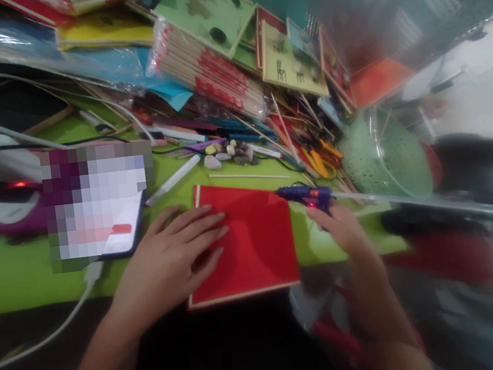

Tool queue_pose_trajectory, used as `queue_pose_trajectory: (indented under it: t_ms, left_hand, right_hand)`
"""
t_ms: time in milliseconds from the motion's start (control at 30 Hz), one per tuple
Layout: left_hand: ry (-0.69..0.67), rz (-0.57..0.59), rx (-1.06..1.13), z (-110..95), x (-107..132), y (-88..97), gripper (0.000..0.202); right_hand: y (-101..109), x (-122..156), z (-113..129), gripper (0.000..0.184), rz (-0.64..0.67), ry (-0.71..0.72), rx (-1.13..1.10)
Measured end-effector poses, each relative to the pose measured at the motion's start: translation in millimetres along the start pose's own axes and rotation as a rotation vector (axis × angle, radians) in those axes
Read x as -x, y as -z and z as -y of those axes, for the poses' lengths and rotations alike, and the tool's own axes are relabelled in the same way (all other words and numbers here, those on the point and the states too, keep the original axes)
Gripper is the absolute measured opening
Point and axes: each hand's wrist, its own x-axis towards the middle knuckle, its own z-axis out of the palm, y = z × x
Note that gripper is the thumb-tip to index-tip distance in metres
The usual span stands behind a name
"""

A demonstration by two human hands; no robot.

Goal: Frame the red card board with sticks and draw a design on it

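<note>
A red square board (257, 243) with a pale wooden edge lies on the green table top (17, 282) in front of me. My left hand (172, 259) rests flat on its left part, fingers stretched out and pointing right. My right hand (343, 227) grips a blue glue gun (305, 195) at the board's upper right corner; the nozzle points left and a small red light glows on its body. A clear glue stick (363, 196) juts from the gun's back toward the right.
A phone (122, 232) on a white cable (58, 331) lies left of the board. Behind it: a white marker (172, 180), small pebbles (229, 153), a thin wooden stick (249, 176), bundled sticks (211, 76), framed craft boards (290, 61), orange scissors (321, 161), a green colander (381, 155).
</note>
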Motion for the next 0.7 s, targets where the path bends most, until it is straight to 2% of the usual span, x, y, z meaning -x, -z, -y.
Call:
queue_pose_trajectory:
  t_ms: [333, 700]
  left_hand:
    - [-0.028, -0.023, -0.007, 2, 0, -2.1, 0.034]
    - [-0.042, -0.03, -0.006, 6, 2, -4.2, 0.036]
  right_hand:
    - [10, 10, -16, 0.039, -0.074, -0.094, -0.062]
    - [11, 10, -14, 0.038, -0.073, -0.093, -0.062]
